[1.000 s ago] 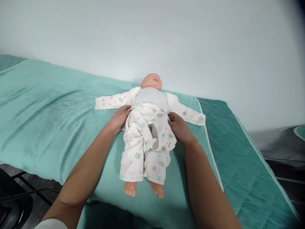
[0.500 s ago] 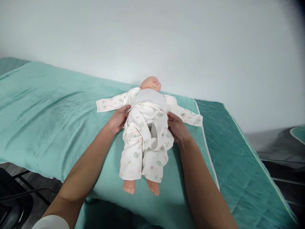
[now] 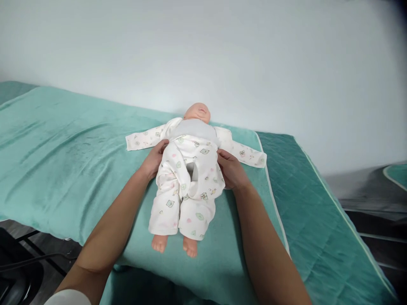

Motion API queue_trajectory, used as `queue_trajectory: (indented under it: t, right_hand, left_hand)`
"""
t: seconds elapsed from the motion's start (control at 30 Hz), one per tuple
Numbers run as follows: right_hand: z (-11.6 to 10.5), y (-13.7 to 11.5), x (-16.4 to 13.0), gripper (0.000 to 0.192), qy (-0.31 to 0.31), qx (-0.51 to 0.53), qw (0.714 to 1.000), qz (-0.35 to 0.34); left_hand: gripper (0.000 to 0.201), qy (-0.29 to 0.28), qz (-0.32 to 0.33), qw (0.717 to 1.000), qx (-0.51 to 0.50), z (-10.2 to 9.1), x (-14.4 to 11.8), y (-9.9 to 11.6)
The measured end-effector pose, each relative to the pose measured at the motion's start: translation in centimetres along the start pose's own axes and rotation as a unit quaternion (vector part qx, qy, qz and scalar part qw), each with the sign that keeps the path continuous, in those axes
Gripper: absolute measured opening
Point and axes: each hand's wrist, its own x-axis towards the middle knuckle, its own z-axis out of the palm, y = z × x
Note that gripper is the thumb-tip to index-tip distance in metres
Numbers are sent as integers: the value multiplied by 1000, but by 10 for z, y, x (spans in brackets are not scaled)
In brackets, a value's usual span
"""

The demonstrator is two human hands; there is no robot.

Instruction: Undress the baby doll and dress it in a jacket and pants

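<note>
A baby doll [image 3: 197,112] lies on its back on the teal blanket, head toward the wall and bare feet toward me. It wears a white printed top with sleeves spread out to both sides, and white printed trousers [image 3: 203,186] with a gap at the crotch. At the waist on the left, my left hand [image 3: 154,159] is closed on the edge of the trousers, fingertips partly hidden. Across from it, my right hand [image 3: 231,169] grips the trousers' other side, its thumb and fingers at the waistband. Grey-white cloth [image 3: 194,129] covers the doll's belly above the waistband.
The teal blanket [image 3: 63,169] is spread over a bed, with darker quilted fabric [image 3: 305,199] showing on the right. A white wall [image 3: 203,51] rises behind the bed. Down at the left are a black chair [image 3: 19,267] and a cable.
The doll's legs and lower trousers have swung left, and the crotch gap has narrowed. Both my hands have stayed at the waist, shifting slightly left in view.
</note>
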Motion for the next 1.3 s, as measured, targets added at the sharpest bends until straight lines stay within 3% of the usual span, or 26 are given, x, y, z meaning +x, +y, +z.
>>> queue_trajectory:
  t: [0.1,0.17,0.23,0.37,0.5,0.7,1.0,1.07,1.17,1.23,1.3]
  right_hand:
    - [5,-1,0,29,81,-62,994,-47]
    - [8,-3,0,25,153,-101,978,-104]
    - [11,-7,-1,22,183,-128,962,-158]
    - [12,-12,-3,17,141,-172,953,-207]
    - [10,-13,-3,19,116,-182,954,-207]
    - [10,-16,1,22,74,-170,969,-164]
    - [5,-24,9,23,-29,-178,969,-166]
    - [4,-28,10,24,-54,-199,963,-175]
    - [1,-33,13,28,-90,-252,944,-194]
    - [0,-35,16,33,-102,-279,932,-206]
    - [-2,-35,19,34,-107,-294,925,-217]
  left_hand:
    - [30,16,42,996,71,0,4,-5]
    - [25,66,82,986,130,-1,6,-8]
    - [25,116,127,970,171,-1,9,-10]
    - [26,113,202,948,218,-1,9,-10]
    - [28,90,230,940,237,-3,11,-9]
    - [19,92,156,968,172,-9,28,-14]
    - [12,75,71,992,76,-10,37,-11]
    - [10,80,93,988,98,-8,36,-11]
    - [12,100,185,967,143,-5,33,-9]
    - [14,82,241,952,170,-4,30,-6]
    - [15,43,257,946,193,-4,29,-3]
